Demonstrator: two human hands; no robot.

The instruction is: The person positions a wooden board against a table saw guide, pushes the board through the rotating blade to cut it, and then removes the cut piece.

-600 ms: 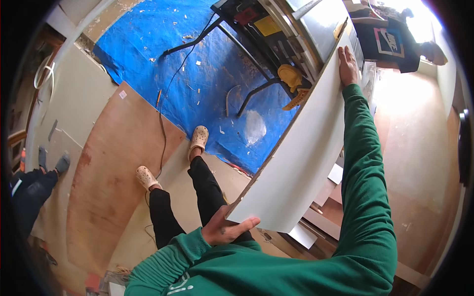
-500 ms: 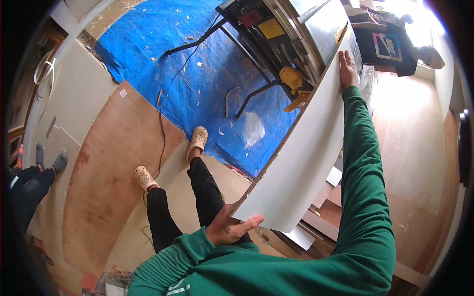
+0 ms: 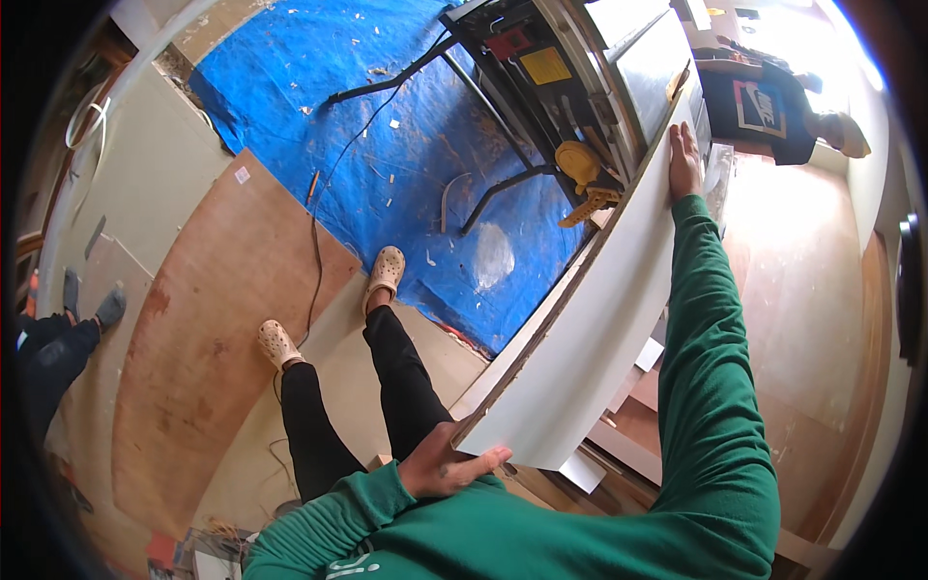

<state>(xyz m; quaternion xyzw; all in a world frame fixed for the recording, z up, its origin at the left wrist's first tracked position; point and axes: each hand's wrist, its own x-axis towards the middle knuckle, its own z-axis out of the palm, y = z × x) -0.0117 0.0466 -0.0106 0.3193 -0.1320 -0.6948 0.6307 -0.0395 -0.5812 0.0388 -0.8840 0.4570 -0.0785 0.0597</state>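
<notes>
**Two hands supporting one white board**

The white board (image 3: 590, 338) is slanting from just before my waist up toward the right, its far end lying alongside the dark-framed machine (image 3: 530, 72); I cannot tell whether the two are touching. My left hand (image 3: 449, 466) is gripping the near corner, fingers curling beneath the edge and thumb lying against the face. My right hand (image 3: 684, 164) is resting flat near the far end, its fingers straight and close together; I cannot tell where its thumb is sitting. Brown panel pieces (image 3: 633, 427) are lying below the board, on its right.

Beyond the board, a yellow part (image 3: 578, 162) is hanging at the machine's side. The machine's legs are standing on a blue tarp (image 3: 290, 92), and a dark cord (image 3: 318, 261) is running across tarp and plywood sheet (image 3: 208, 358). My pale clogs (image 3: 387, 269) are standing apart, one on the plywood. A person in a dark shirt (image 3: 766, 114) is appearing at upper right; another person's legs (image 3: 60, 362) are showing at far left.
</notes>
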